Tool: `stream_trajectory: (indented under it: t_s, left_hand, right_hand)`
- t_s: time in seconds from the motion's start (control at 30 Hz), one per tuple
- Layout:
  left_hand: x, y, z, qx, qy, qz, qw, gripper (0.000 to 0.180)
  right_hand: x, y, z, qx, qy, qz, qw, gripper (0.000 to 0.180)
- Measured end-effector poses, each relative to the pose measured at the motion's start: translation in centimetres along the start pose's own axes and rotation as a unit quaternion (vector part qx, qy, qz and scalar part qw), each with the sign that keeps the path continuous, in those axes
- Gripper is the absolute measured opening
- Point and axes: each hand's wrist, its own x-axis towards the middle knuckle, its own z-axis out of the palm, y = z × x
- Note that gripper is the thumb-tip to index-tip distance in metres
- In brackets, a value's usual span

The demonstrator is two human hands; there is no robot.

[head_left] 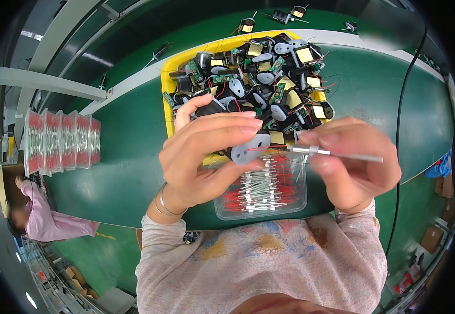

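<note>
My left hand (198,152) is closed on a small black unit with a grey oval end piece (251,148) that has round holes in it. A thin red wire runs from this unit toward my right hand (361,157). That hand pinches a slim silver rod (355,156) with a white and metallic collar, lying roughly level. Below my hands sits a clear plastic box (301,210) of similar silver rods with red leads. Behind them, a yellow tray (165,83) is heaped with black units, grey end pieces, green circuit boards and loose wires.
Several clear boxes of red-and-silver parts (62,141) stand in a row on the left of the green bench (128,157). A black cable (401,120) crosses the right side. Loose units (247,25) lie beyond the pale rail. Another person (54,217) is at the far left.
</note>
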Motion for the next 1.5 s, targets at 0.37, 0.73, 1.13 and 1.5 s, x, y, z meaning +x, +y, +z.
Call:
stream_trajectory:
  t_s: [0.37,0.73,1.13,1.5]
  left_hand:
    - [0.2,0.2,-0.1,0.009,0.020,-0.002,1.000,0.036]
    - [0.1,0.4,-0.2,0.090,0.000,0.012,0.996,0.036]
    - [0.1,0.6,0.0,0.099,0.019,0.002,0.995,0.036]
    - [0.1,0.8,-0.1,0.110,0.011,0.013,0.994,0.037]
  right_hand:
    - [-0.3,-0.9,0.3,-0.065,-0.010,-0.097,0.993,0.032]
    - [-0.8,-1.2,1.1,-0.083,0.029,-0.085,0.993,0.035]
    - [-1.0,-0.6,1.3,-0.136,0.035,-0.164,0.976,0.032]
    - [-1.0,-0.4,0.8,-0.126,-0.010,-0.167,0.978,0.024]
